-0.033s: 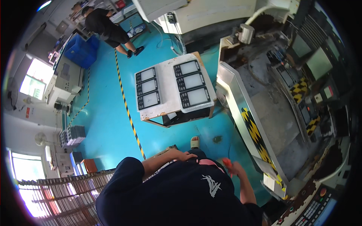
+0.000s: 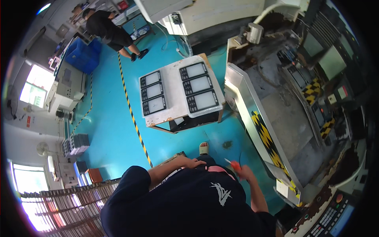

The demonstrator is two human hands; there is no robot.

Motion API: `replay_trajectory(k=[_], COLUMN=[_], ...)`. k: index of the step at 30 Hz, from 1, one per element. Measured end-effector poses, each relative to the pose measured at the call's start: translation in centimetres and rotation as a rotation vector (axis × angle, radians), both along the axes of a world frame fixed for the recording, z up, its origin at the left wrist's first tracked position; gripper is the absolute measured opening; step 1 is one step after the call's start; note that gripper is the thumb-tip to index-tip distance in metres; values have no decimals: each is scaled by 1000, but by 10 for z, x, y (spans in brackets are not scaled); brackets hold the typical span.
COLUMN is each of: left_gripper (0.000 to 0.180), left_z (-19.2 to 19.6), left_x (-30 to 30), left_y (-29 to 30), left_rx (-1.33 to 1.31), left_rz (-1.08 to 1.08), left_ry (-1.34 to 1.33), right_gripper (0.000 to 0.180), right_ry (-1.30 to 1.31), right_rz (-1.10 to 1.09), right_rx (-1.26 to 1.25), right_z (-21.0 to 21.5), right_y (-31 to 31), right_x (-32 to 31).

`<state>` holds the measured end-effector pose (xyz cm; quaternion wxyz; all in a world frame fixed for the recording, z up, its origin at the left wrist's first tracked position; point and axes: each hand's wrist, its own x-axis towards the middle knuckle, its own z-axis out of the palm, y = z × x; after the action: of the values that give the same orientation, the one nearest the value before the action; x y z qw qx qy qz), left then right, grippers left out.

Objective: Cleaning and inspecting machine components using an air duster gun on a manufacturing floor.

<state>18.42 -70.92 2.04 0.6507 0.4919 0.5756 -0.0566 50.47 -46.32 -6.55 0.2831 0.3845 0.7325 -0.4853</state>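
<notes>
My right hand [image 2: 247, 173] is closed around the red handle of a small tool [image 2: 236, 165] beside my right hip. A thin, pale tip sticks out of it toward the upper left; its exact kind is too small to tell. My left hand [image 2: 194, 162] lies against the front of my waist, its fingers stretched out on the dark clothing. Close to those fingers, a pink strip [image 2: 217, 169] shows at my waist. Ahead stands a worn white-topped table [image 2: 170, 85] bearing two columns of black-framed panels [image 2: 200, 85] with pale, clear middles.
On the right is a large machine with an open bay [image 2: 290, 114]; its door edge [image 2: 252, 106] carries black-and-yellow stripes. A control panel [image 2: 327, 219] sits at lower right. A rack of thin sheets [image 2: 75, 205] stands at lower left. Far left, another person [image 2: 108, 29] stands near blue bins [image 2: 81, 55].
My right hand has turned slightly, and the tool's pale tip now shows beyond the red handle. My left hand stays at my waist. The whole view has shifted a little.
</notes>
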Motion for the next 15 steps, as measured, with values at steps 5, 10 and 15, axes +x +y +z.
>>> replay_trajectory(k=[5,10,15], left_gripper=[51,51,52], left_z=[-9,1,0], left_x=[4,5,1], left_y=[-3,3,0], left_rx=[-66,-73,-86], left_rz=[123,162,184], left_ry=[-47,-109,-133], right_gripper=[47,40,40], right_ry=[502,512,470], right_rz=[-359,-276,-267], right_rx=[352,521,443], right_z=[134,127,123], right_y=[-19,20,39], right_x=[-124,-182,-158])
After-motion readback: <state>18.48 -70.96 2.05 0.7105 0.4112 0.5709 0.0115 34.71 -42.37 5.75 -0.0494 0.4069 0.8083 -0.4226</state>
